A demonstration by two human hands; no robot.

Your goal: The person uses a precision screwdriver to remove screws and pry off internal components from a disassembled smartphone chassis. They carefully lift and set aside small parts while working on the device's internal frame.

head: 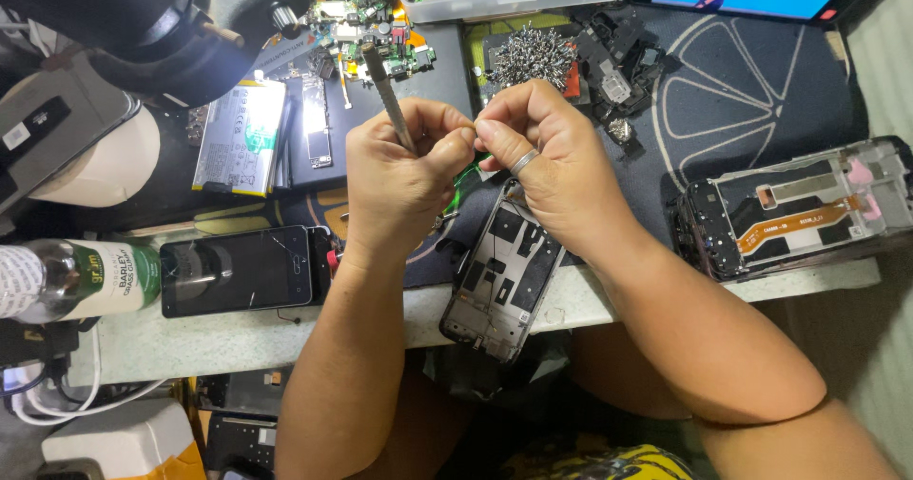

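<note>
single head view, looking steeply down, close over workbench (pixel 285 333) edge; bench's far side at top.

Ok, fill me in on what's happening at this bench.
A person is at work on opened phones. The left hand holds a thin metal tool upright, and the right hand, with a ring, pinches something small against the left fingertips. Below the hands lies an opened phone frame, overhanging the bench edge. Another stripped frame lies to the right, a dark phone and a battery to the left.
</note>
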